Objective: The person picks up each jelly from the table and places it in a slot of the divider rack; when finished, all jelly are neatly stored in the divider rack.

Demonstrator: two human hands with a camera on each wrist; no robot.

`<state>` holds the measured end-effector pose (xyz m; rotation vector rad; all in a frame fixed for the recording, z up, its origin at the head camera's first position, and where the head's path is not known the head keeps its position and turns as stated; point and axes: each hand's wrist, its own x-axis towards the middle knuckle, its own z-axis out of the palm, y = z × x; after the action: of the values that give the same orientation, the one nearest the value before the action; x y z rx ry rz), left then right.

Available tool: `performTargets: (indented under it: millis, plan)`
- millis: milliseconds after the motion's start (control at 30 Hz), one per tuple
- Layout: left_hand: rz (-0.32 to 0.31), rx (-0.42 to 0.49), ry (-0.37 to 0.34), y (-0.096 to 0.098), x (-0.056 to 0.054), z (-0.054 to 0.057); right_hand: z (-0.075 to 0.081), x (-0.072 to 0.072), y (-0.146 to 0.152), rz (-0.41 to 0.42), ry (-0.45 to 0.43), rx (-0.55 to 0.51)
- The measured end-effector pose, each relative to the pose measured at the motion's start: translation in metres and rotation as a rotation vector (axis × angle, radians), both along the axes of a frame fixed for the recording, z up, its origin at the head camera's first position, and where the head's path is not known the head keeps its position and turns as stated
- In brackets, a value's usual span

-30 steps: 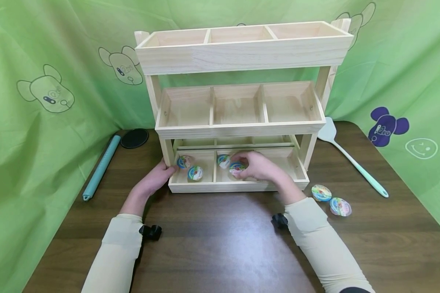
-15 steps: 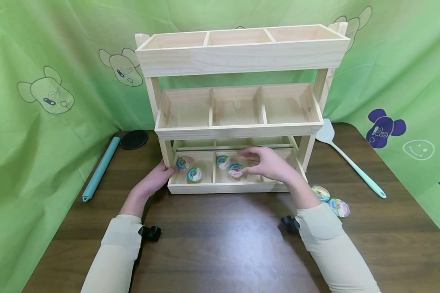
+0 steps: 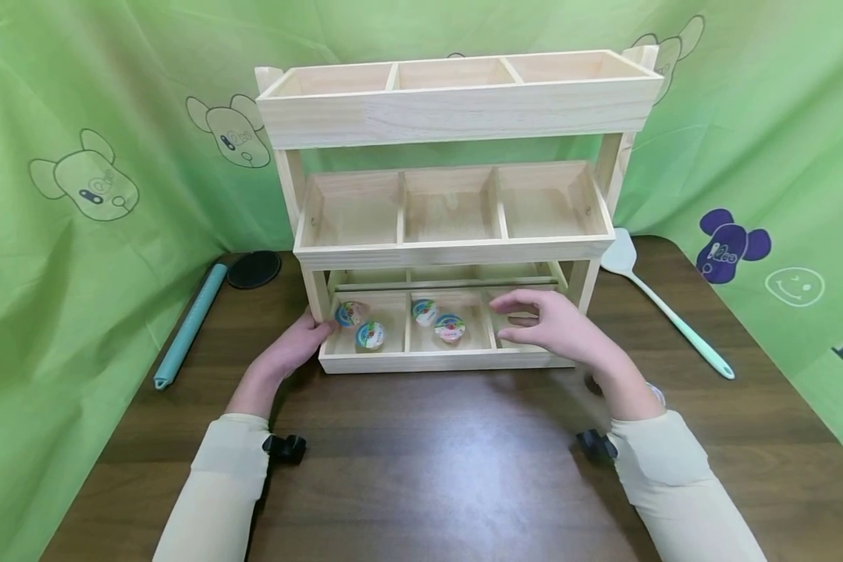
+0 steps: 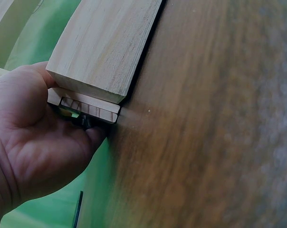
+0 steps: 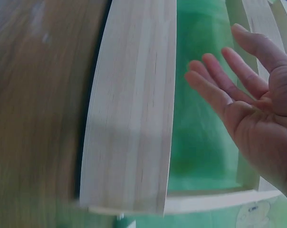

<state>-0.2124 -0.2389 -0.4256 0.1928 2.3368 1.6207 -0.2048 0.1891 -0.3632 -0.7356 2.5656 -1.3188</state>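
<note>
A three-tier wooden rack (image 3: pixel 449 363) stands on the table. At its lower left corner my left hand (image 3: pixel 295 343) grips the bottom tier's end; the left wrist view shows the thumb and fingers around the rack's end (image 4: pixel 89 111). Two small jelly cups with printed lids (image 3: pixel 370 335) lie in the bottom left compartment. In the bottom middle compartment are another jelly cup (image 3: pixel 425 312) and, nearer the front, a pink-lidded one (image 3: pixel 450 329). My right hand (image 3: pixel 555 326) is over the bottom right compartment, fingers apart and holding nothing, as the right wrist view also shows.
Another jelly cup (image 3: pixel 656 395) lies on the table, mostly hidden behind my right wrist. A pale spatula (image 3: pixel 674 316) lies to the right. At the left are a blue-green rod (image 3: pixel 193 324) and a black disc (image 3: pixel 254 269). A green curtain (image 3: pixel 70 273) hangs behind.
My right hand has let go of the pink-lidded jelly cup in the middle compartment and moved right, its forearm now covering the table's loose cups. The left hand keeps its grip.
</note>
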Motion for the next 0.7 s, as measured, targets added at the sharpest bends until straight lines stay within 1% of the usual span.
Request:
performTargets:
  millis: [167,400,533,700]
  plan:
    - [0.003,0.005,0.002,0.000,0.000,0.000,-0.001,0.005,0.017,-0.010,-0.040,-0.024]
    - [0.004,-0.001,-0.005,0.000,-0.001,-0.001,-0.001,0.013,0.040,-0.034,-0.044,-0.007]
    - [-0.001,0.023,0.004,0.001,-0.001,-0.002,-0.001,0.019,0.053,-0.049,-0.039,0.013]
    - [0.000,0.041,0.011,0.003,0.000,-0.002,-0.004,0.025,0.070,-0.073,-0.005,0.054]
